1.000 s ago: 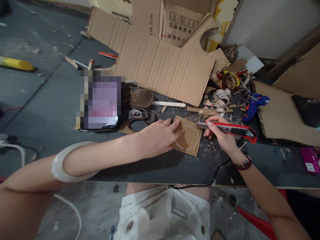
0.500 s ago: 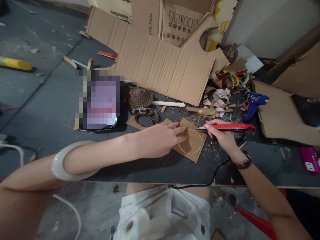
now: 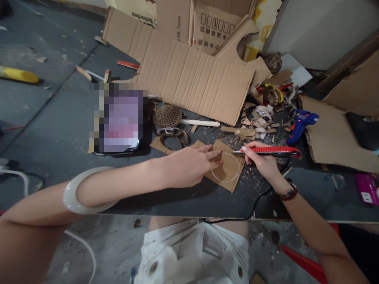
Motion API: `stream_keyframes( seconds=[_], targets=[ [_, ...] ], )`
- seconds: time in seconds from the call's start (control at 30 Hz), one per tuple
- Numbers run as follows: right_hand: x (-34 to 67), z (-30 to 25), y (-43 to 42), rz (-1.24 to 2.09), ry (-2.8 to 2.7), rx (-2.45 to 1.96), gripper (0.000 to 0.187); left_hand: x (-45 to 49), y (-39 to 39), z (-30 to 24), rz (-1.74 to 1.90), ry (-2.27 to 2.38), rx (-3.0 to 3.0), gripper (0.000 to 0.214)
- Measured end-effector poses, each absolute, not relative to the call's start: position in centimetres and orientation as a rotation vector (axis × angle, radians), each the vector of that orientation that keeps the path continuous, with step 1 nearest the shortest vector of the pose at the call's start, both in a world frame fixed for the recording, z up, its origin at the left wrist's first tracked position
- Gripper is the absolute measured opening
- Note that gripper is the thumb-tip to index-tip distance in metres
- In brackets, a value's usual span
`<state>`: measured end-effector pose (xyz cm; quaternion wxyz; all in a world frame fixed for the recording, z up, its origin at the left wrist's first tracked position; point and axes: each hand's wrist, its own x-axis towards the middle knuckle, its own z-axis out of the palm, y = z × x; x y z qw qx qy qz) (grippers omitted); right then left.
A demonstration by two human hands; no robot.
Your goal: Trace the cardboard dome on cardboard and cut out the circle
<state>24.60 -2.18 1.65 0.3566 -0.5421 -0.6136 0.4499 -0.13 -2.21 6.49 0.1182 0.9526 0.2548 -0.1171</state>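
A small brown cardboard piece (image 3: 229, 171) with a white circle drawn on it lies on the dark table. My left hand (image 3: 189, 165) rests flat on its left part, fingers stretched out and pressing it down. My right hand (image 3: 262, 159) is closed round a red utility knife (image 3: 271, 150), held nearly level. The knife's blade tip touches the cardboard at the circle's upper right edge.
A large corrugated cardboard sheet (image 3: 189, 75) lies behind. A blue glue gun (image 3: 300, 123), curled cardboard strips (image 3: 262, 116), a woven cardboard disc (image 3: 168, 115), a white stick (image 3: 201, 123) and a pixelated device (image 3: 120, 118) lie around. The dark table's front edge (image 3: 183, 215) runs below my arms.
The cardboard piece has shifted slightly right and turned under my left hand. The knife has dropped from a raised tilt to nearly level, its tip now at the circle's edge.
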Motion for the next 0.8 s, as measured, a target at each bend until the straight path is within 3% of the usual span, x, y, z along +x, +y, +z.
stream_keyframes(
  seconds=[0.27, 0.57, 0.8],
  targets=[
    [24.6, 1.6, -2.3, 1.095, -1.649, -1.417, 0.028, -0.2, -2.2, 6.7, -0.378, 0.738, 2.787, 0.061],
    [23.7, 2.6, -3.4, 0.738, -1.839, -1.395, 0.023, -0.1, -2.2, 6.7, -0.352, 0.738, 2.753, 0.064],
    [23.6, 2.3, -3.5, 0.71, -1.851, -1.367, 0.024, 0.0, -2.1, 6.6, -0.4, 0.732, 2.773, 0.065]
  ],
)
